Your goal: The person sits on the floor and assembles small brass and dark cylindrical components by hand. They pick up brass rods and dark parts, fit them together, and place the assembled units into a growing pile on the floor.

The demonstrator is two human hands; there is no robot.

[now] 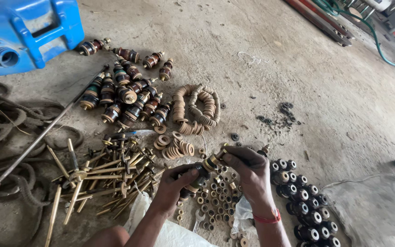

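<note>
My left hand [175, 186] grips a dark, brass-tipped cylindrical assembly [201, 174] by its lower body. My right hand [248, 168] pinches the brass end of the same piece [214, 160] between fingers and thumb. A red thread band circles my right wrist [267, 218]. Both hands hover low over a scatter of small brass nuts and rings [216, 194] on the concrete floor.
Several finished dark-and-brass assemblies [124, 93] lie ahead, beside strings of tan washers [197, 107]. Brass rods [101, 176] are heaped at left, black rubber rings [305, 201] in rows at right. A blue plastic can [28, 32], a long steel rod [46, 130], old ropes [1, 119] and a spanner [198, 218] surround them.
</note>
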